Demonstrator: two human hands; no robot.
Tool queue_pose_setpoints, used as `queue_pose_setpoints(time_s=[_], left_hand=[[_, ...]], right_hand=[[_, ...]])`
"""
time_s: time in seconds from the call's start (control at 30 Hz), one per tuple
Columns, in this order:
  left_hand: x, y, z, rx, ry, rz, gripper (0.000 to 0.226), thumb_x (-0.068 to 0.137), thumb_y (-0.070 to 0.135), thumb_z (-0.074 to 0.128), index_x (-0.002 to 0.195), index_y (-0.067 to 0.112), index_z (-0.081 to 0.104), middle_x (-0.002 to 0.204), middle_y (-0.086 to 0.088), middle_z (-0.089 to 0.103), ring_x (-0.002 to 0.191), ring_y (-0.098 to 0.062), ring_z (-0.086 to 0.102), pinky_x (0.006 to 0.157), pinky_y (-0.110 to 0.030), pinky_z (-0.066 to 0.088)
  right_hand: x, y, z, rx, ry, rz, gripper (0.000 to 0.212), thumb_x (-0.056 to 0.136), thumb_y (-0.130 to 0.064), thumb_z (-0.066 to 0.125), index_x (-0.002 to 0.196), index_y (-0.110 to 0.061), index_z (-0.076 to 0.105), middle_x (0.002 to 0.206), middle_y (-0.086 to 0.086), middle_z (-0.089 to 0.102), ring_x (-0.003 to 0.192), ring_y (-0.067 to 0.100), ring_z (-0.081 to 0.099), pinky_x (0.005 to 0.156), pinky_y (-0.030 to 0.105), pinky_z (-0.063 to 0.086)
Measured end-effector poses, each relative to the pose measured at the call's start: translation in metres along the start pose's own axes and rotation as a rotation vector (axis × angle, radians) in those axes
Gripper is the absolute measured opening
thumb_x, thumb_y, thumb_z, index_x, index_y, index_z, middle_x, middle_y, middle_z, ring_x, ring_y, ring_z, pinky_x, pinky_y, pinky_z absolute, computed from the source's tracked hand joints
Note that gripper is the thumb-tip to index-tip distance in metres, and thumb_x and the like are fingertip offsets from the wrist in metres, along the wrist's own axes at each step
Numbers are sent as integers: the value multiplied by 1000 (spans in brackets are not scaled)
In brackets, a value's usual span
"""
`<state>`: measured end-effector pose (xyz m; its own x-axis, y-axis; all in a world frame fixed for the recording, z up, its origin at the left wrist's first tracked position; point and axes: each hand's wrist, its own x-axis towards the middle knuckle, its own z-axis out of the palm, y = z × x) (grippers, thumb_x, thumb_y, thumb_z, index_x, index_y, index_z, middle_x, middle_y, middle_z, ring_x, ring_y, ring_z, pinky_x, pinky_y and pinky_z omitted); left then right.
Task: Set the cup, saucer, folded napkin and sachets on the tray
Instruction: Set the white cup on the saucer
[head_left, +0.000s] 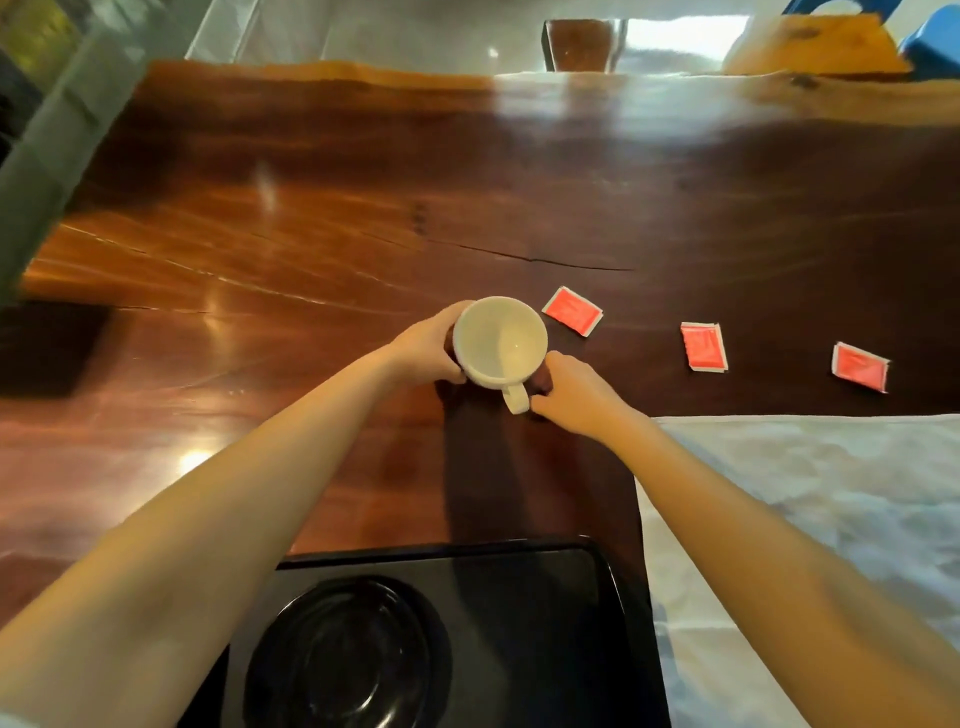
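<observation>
An empty white cup (500, 340) stands upright on the wooden table, its handle pointing toward me. My left hand (428, 345) wraps the cup's left side. My right hand (574, 395) pinches at the handle on the right. A black tray (545, 597) lies at the near edge, and a black saucer (343, 654) rests on its left part. Three red sachets lie on the table to the right of the cup: one close by (572, 310), one further right (704, 346), one far right (860, 366). A white napkin (810, 519) is spread flat at the right.
The dark wooden table (311, 218) stretches far ahead and to the left. A wooden chair back (579, 44) stands beyond the far edge. Blue plastic items (930, 47) sit at the top right.
</observation>
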<state>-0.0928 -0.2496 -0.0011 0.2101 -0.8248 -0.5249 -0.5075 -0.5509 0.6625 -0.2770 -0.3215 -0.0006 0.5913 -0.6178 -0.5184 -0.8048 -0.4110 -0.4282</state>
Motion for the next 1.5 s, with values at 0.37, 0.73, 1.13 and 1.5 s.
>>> queue_pose_setpoints(time_s=[0.37,0.73,1.13,1.5], left_hand=[[-5,-8,10,-246,17,89,89,66,-11,69,139,24,33,128,8,42,120,-11,38,98,-26,34],[-49,0,-3,-273,120,206,86,64,1,79,136,26,38,130,5,51,121,-15,47,100,-32,42],[-171,10,-13,-319,357,255,85,59,20,82,133,23,38,124,6,49,114,-12,51,97,-29,43],[-277,-4,-8,-300,626,282,96,60,37,85,139,30,32,142,4,41,128,-16,43,107,-43,39]], right_hand=[[-19,-9,27,600,-85,119,28,92,-24,55,117,-10,55,102,7,66,87,15,68,80,30,57],[-56,-25,6,530,32,-6,29,94,-27,52,115,-8,59,94,3,67,79,13,67,74,23,54],[-135,-73,-15,365,45,-132,28,96,-27,45,118,-12,53,92,2,66,73,8,63,64,15,46],[-199,-111,2,307,259,-382,20,98,-30,40,112,-20,50,97,-1,65,84,11,64,72,20,49]])
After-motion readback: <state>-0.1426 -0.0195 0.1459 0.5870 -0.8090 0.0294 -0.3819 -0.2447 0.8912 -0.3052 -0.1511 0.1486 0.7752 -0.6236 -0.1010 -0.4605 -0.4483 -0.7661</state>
